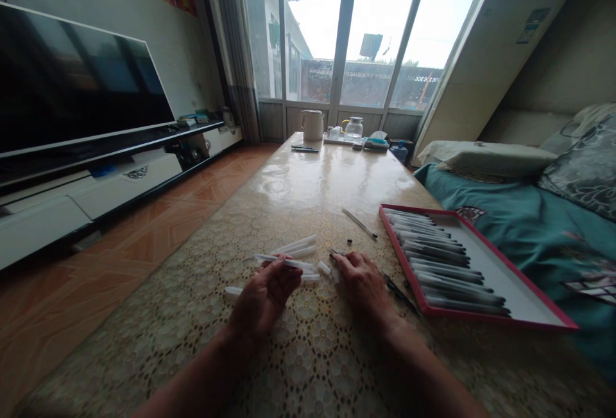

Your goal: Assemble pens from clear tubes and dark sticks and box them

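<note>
My left hand is closed around a white pen barrel that sticks out to the right over the table. My right hand lies knuckles up beside it, fingers curled at a bundle of thin dark refills; what it grips is partly hidden. Several loose white pen barrels lie just beyond both hands. One more white barrel lies left of my left hand. A single thin refill and a small black cap rest farther out.
A red-rimmed tray with several finished pens in a row sits at my right. A white jug, a glass kettle and a remote stand at the table's far end. A bed lies to the right, a television to the left.
</note>
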{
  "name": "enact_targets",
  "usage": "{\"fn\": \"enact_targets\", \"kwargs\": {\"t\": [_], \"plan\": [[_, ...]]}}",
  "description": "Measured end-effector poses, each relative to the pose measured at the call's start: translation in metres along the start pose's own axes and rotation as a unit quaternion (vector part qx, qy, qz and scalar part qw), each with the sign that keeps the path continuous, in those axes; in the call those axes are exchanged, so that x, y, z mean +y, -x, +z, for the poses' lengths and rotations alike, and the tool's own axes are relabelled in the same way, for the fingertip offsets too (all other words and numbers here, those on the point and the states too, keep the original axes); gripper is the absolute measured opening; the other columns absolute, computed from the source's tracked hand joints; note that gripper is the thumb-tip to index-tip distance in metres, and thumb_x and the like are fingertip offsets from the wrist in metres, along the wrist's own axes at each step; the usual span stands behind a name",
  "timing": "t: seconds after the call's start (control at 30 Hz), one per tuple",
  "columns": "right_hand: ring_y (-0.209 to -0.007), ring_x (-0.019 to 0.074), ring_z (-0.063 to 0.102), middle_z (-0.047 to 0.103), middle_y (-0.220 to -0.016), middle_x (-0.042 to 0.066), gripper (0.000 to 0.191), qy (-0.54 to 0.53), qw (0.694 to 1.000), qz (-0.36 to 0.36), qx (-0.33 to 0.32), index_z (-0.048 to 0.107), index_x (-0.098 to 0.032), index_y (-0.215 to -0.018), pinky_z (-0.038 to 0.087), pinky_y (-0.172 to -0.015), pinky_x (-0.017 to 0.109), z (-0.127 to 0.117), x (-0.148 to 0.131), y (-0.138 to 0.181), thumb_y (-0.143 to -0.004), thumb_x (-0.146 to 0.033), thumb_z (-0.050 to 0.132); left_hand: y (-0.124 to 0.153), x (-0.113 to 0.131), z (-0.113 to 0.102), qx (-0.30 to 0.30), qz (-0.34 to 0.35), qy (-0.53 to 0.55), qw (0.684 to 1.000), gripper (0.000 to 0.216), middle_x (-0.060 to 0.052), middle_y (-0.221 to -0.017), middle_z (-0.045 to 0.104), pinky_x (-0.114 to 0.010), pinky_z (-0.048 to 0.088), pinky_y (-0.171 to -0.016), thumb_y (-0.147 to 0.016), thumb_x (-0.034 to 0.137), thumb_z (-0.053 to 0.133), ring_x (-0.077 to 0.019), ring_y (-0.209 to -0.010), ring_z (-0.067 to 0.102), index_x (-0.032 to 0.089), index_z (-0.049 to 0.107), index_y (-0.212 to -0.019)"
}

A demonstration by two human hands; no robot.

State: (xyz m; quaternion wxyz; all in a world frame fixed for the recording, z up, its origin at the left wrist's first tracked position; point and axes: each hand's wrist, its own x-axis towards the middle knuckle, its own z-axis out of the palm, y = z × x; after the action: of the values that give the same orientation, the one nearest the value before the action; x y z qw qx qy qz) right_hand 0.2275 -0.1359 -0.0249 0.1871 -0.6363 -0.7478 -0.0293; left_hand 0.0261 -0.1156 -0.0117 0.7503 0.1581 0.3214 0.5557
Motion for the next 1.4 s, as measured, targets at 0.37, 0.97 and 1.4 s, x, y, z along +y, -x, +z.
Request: {"fn": "enact_targets", "kwargs": {"t": [0.37,0.97,1.4], "plan": [[-0.079,0.0173,0.056,0.057,-0.085,0.007,0.026,-0.088,0.995,0.042,-0.020,0.063,-0.017,-0.086,0.041,-0.069,0.025,-0.005,0.006,0.013,-0.086,-0.005,0.040,0.002,0.002,0.002,-0.013,0.006,-0.018,1.000,0.010,-0.006,-0.071,0.073,-0.025,0.058,-0.060,-0.080,0.005,0.057,-0.0170,-0.063,0.071,0.014,0.061,-0.081],[-0.048,0.0088,0.051,0.056,-0.055,-0.004,0.025,-0.608,0.783,0.132,0.010,0.061,-0.016,-0.080,0.038,-0.047,0.020,-0.014,-0.022,0.017,-0.079,-0.040,0.065,0.008,-0.007,0.006,-0.068,-0.005,-0.102,0.992,0.012,-0.006,-0.075,0.073,-0.031,0.056,-0.074,-0.071,0.012,0.072,-0.0195,-0.070,0.071,0.014,0.066,-0.080],[-0.057,0.0124,0.062,0.061,-0.066,-0.002,0.016,-0.572,0.813,0.103,0.043,0.059,-0.019,-0.083,0.050,-0.054,0.023,-0.011,-0.027,0.021,-0.080,-0.033,0.065,0.008,-0.008,0.006,-0.091,-0.007,-0.114,0.989,0.015,-0.008,-0.077,0.073,-0.031,0.055,-0.075,-0.069,0.016,0.076,-0.0200,-0.071,0.071,0.013,0.066,-0.080]]}}
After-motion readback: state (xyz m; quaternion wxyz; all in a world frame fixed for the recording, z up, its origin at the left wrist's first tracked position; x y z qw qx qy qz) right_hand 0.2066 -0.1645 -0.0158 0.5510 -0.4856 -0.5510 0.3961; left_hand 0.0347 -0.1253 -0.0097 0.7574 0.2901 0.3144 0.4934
